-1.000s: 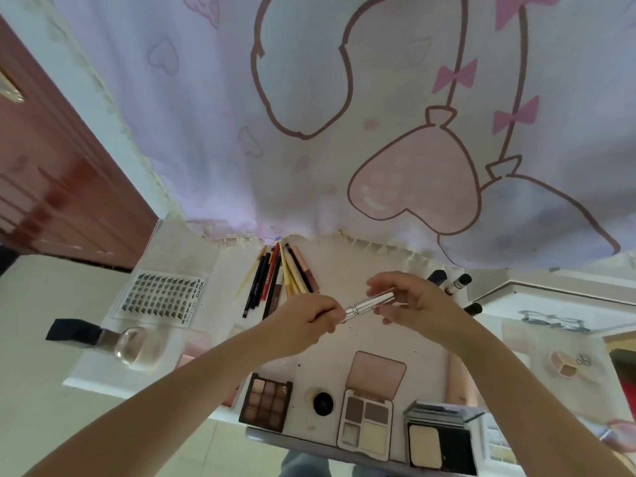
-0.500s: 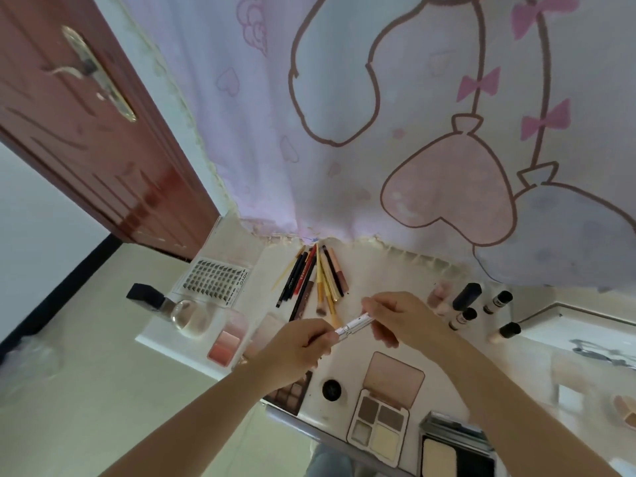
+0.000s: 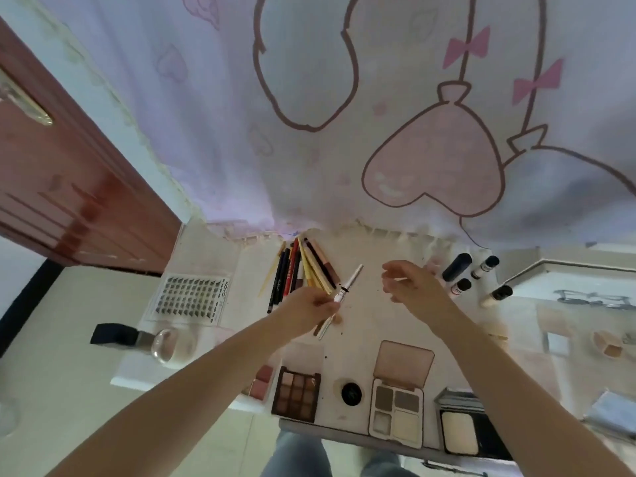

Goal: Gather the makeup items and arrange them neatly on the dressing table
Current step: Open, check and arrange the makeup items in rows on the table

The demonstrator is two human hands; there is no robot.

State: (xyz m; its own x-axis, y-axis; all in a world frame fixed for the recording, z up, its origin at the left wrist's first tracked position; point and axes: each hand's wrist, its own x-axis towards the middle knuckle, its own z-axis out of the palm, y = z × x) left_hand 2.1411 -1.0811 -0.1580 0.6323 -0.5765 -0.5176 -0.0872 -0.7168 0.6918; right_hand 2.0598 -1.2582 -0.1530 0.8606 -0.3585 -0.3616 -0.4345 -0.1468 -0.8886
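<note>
The left hand pinches the lower end of the silver pen, whose long axis points up and right, away from the fingers. The pencil row lies just left of it, nearer this hand. The right hand hovers open, holding nothing.

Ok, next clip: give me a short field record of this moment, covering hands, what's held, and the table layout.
left hand: grips a silver pen-shaped tube by its lower end, above the table
right hand: holds nothing, fingers loosely curled, apart from the tube
pencils: fanned bundle at the back of the dressing table
small bottles: grouped at the back right
palettes: open, in a row along the front edge
lash card: flat at the left
</note>
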